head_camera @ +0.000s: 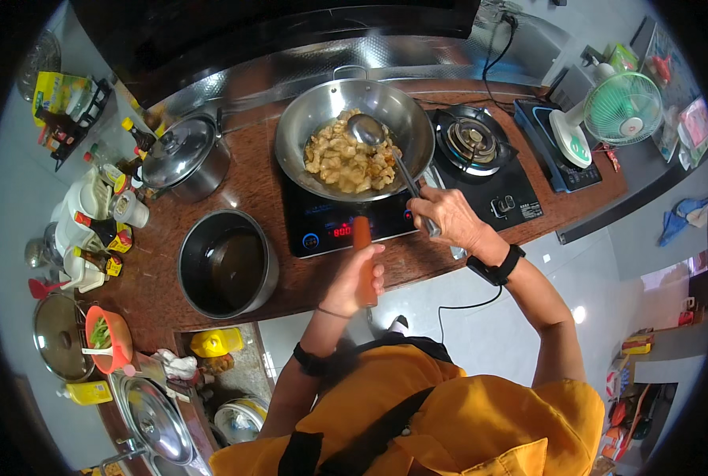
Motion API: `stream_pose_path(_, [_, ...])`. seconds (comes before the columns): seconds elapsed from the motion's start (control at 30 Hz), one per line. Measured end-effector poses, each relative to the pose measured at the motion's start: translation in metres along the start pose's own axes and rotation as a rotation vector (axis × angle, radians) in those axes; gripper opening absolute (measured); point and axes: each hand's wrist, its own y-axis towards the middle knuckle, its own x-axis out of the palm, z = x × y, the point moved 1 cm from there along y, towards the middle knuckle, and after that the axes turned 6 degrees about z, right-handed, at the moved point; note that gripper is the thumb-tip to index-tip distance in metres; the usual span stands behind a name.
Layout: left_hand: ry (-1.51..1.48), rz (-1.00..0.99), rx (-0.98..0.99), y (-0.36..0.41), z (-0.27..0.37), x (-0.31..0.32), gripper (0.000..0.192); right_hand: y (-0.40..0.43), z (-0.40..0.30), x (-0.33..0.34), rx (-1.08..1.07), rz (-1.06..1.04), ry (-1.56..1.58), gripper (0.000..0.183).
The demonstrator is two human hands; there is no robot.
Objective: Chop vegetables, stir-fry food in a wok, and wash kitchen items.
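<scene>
A steel wok (297,140) sits on the black induction cooktop (306,208), whose red display is lit. Pieces of browned meat (342,154) lie in shallow liquid at its bottom. My left hand (357,276) grips the wok's reddish-brown handle (362,232), which points toward me. In my right hand (452,217) is the shaft of a metal ladle (410,178). The ladle's bowl rests among the meat toward the back right of the wok. Part of the handle is covered by my left fingers.
Left of the cooktop stand a deep pot (229,265) with dark liquid and a lidded steel pot (187,157). Sauce bottles (107,232) crowd the far left, near an orange bowl (119,333) of cut greens. A gas burner (473,143) and a green fan (621,110) stand right.
</scene>
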Motion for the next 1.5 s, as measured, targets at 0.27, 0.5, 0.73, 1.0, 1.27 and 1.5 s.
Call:
stream_pose_path(0.27, [-0.005, -0.006, 0.020, 0.000, -0.001, -0.003, 0.031, -0.016, -0.010, -0.014, -0.167, -0.036, -0.057, 0.011])
stream_pose_path(0.5, [0.021, 0.009, 0.022, -0.003, 0.000, 0.003, 0.034, 0.001, -0.008, -0.010, -0.030, 0.181, 0.063, 0.010])
stream_pose_path(0.73, [0.017, 0.013, 0.034, -0.002, 0.000, 0.001, 0.035, -0.003, -0.012, 0.009, -0.021, 0.150, 0.121, 0.011])
stream_pose_path(1.0, [0.020, 0.029, 0.020, -0.003, 0.000, 0.003, 0.034, -0.011, -0.023, 0.002, -0.016, 0.228, 0.097, 0.010])
stream_pose_path(1.27, [0.001, 0.013, 0.022, -0.002, -0.001, 0.002, 0.033, -0.009, -0.032, 0.010, -0.040, 0.062, 0.054, 0.008])
stream_pose_path(1.5, [-0.001, 0.009, 0.011, -0.001, -0.001, 0.001, 0.031, -0.002, -0.024, 0.007, 0.003, 0.192, 0.063, 0.010])
